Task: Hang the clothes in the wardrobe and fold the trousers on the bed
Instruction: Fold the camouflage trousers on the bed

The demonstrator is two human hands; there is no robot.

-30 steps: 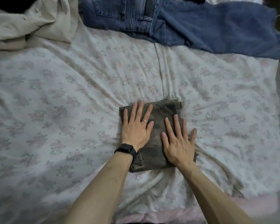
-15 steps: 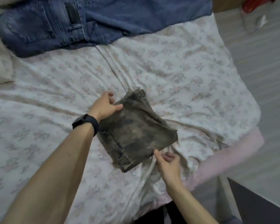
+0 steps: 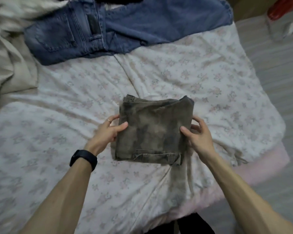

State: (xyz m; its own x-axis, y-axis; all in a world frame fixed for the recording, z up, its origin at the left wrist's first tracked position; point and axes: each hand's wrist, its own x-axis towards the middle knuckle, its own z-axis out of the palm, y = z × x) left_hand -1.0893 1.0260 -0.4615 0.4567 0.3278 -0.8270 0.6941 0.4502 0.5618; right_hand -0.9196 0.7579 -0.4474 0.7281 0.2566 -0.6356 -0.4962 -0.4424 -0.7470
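A folded pair of grey-brown camouflage trousers (image 3: 154, 130) sits as a compact square in the middle of the bed (image 3: 201, 78), slightly raised between my hands. My left hand (image 3: 108, 130), with a ring and a black wristband, grips the bundle's left edge, thumb on top and fingers underneath. My right hand (image 3: 197, 134) grips the right edge in the same way. A pair of blue jeans (image 3: 108, 27) lies spread flat across the far side of the bed.
A beige garment (image 3: 8, 65) is crumpled at the far left of the floral sheet. To the right runs the bed's edge, then grey floor (image 3: 277, 56) with a red object (image 3: 284, 9) in the far corner.
A second ago both palms pressed flat on the folded trousers. Since then both hands slid to its sides and took hold, and the bundle turned square to me.
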